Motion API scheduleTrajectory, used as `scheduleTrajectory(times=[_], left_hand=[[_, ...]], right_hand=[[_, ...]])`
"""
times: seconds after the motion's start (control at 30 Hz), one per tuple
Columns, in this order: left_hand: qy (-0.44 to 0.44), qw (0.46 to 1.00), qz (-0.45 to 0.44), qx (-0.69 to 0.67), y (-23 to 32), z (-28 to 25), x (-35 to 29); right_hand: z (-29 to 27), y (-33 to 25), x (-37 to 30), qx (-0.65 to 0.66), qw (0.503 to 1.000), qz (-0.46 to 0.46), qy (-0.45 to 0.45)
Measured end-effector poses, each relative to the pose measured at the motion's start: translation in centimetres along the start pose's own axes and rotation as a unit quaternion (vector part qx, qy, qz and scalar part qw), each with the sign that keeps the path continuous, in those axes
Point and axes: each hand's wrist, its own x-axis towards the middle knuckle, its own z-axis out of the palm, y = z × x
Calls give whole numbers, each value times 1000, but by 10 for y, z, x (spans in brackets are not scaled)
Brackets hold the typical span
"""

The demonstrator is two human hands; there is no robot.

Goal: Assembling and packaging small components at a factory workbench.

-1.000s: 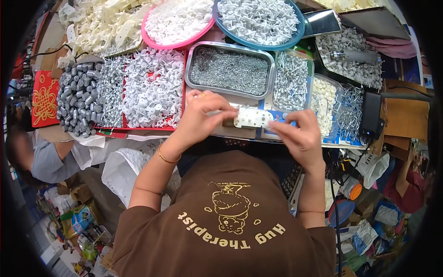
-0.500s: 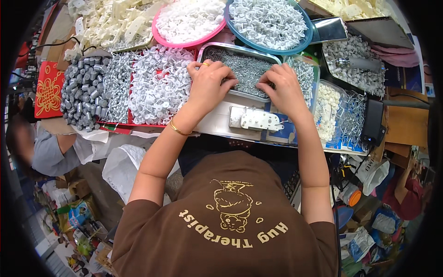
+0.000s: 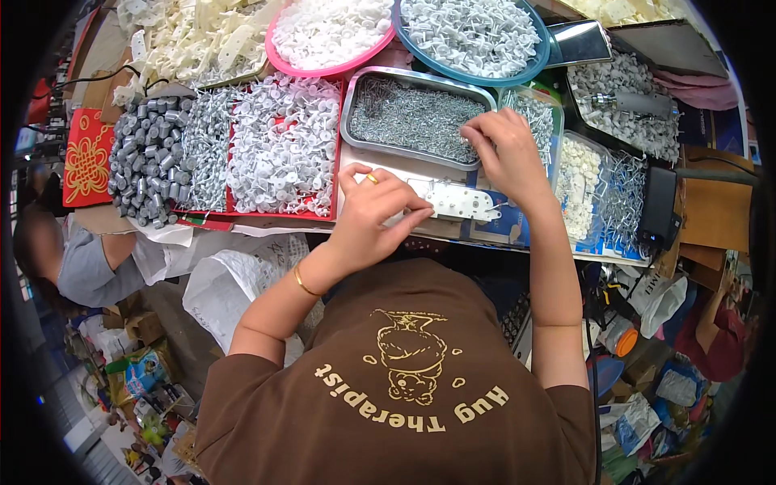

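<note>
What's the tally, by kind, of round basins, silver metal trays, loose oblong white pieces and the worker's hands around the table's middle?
Round pink plastic basin: 1
Round teal plastic basin: 1
Rectangular silver metal tray: 1
Oblong white perforated piece: 1
Bare hands, left hand and right hand: 2
Total: 6

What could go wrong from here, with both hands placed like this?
The right hand is at the right end of the metal tray, next to the clear tray; small metal pieces might drop and mix. The left hand is at the left end of the white perforated plate; a nudge could perhaps shift it.
</note>
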Motion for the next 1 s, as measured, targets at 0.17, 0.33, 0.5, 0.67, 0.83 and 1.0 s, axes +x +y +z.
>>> scheduleTrajectory(times=[0.17,0.33,0.5,0.67,0.83,1.0], left_hand=[[43,997,37,53,-3,8,-7],[53,994,54,74,1,10,-10],[89,995,22,47,6,16,-9],[99,991,34,82,9,22,-13],[117,991,-3,61,9,25,-12],[87,995,-4,55,9,22,-12]], right_hand=[[-37,-38,-18,40,996,-10,-85],[-31,-56,-39,-18,996,-24,-87],[-31,-60,-38,-66,992,-10,-106],[-33,-62,-37,-74,987,11,-142],[-34,-44,-21,1,998,24,-56],[0,-3,3,-57,998,5,-29]])
